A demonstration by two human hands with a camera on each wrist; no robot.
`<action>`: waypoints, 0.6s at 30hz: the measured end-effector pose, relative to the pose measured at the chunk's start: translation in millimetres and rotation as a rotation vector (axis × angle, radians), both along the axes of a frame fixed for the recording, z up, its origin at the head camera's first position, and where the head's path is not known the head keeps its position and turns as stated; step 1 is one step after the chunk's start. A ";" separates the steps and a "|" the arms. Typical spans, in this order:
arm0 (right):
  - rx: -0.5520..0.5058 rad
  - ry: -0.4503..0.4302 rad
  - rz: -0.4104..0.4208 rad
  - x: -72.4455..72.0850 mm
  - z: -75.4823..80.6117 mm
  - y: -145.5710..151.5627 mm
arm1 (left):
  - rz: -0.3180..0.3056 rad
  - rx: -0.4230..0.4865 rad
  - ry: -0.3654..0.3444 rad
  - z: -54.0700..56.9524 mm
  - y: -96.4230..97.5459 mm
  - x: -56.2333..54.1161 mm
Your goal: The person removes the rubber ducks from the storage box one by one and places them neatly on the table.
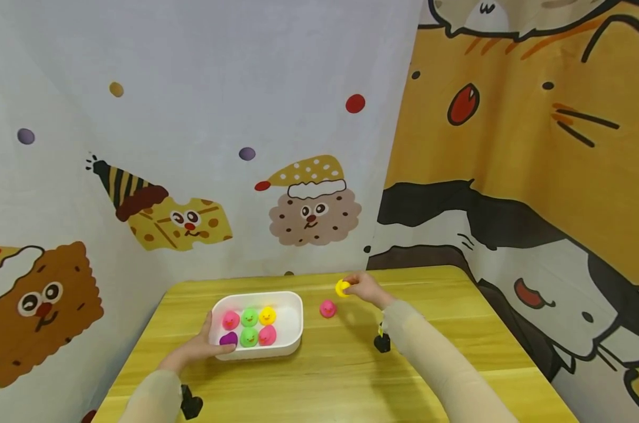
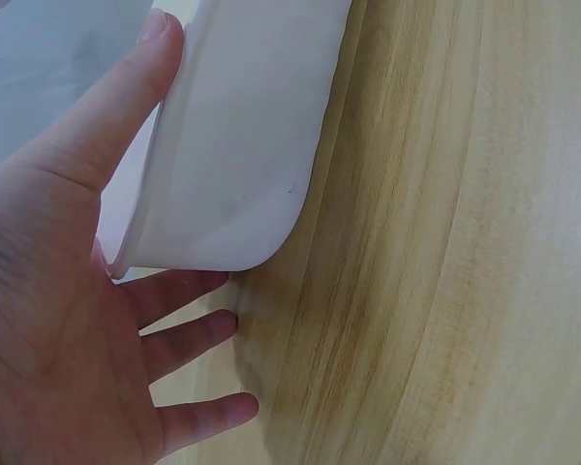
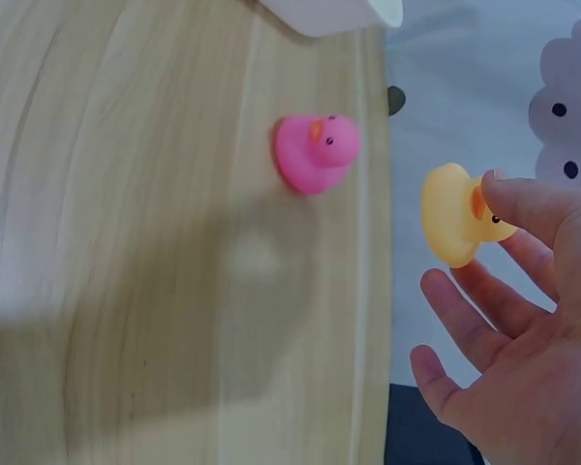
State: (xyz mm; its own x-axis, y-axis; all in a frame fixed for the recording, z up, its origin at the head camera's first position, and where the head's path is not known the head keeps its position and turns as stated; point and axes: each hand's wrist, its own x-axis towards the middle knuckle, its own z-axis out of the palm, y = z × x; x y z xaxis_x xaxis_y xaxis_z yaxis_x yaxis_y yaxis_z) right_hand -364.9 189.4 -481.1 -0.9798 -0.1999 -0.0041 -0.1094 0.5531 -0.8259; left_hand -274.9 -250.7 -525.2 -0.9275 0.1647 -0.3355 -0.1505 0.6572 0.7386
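My right hand pinches a yellow rubber duck by its head and holds it above the table. A pink rubber duck sits on the table just below and to the left of it. My left hand rests against the near left corner of a white plastic tub. Its thumb lies along the near rim, and the other fingers are spread, fairly straight, at the left end. Inside the tub are several small ducks: pink, green, yellow and a purple one, which the thumb partly covers.
The tub stands on a wood-grain table, left of the middle. Behind the far edge hangs a white cloth printed with cartoon figures. A cloth with large cats hangs on the right. Dark tags dangle at both wrists.
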 end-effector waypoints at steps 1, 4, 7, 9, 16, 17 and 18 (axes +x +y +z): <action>0.000 -0.006 -0.003 0.2 -1.4 1.6 | 0.001 0.001 0.000 0.2 0.3 0.4; 0.003 -0.020 -0.003 -0.2 -6.5 6.9 | 0.010 0.003 -0.005 -0.1 0.5 1.0; -0.003 -0.027 -0.007 -1.9 -12.1 11.3 | 0.019 0.001 -0.009 -1.7 0.3 1.0; -0.006 -0.026 -0.005 -2.5 -15.7 14.1 | 0.023 0.003 -0.009 -2.9 -0.1 0.4; 0.006 -0.006 -0.013 -2.8 -26.1 20.0 | 0.037 0.030 -0.021 -0.3 1.7 0.8; 0.004 -0.008 -0.016 -2.6 -27.1 20.1 | 0.034 0.034 -0.016 0.9 1.8 1.8; 0.003 -0.006 -0.014 -2.4 -28.4 20.0 | 0.033 0.040 -0.015 1.0 1.4 1.9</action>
